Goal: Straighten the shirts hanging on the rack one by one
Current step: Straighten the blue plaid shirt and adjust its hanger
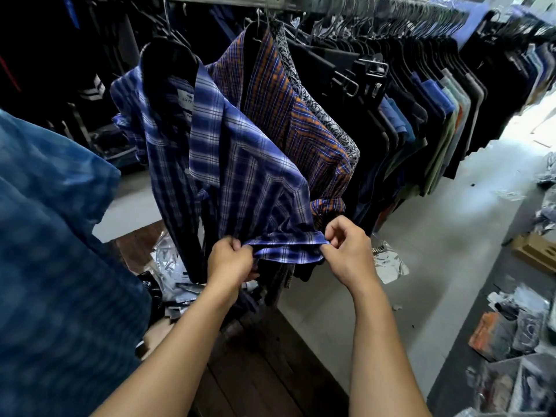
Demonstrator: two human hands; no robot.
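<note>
Bare forearms lead to a bare left hand and right hand.

rack rail — blue plaid shirt, orange plaid shirt, dark garments on hangers

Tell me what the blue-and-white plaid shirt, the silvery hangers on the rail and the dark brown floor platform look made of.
Blue-and-white plaid shirt: thin woven cloth, likely cotton or a blend, matte; it creases softly at the pinched sleeve hem. Silvery hangers: thin metal wire, glossy; bright glints. Dark brown floor platform: wood planks, dull; board seams show.
</note>
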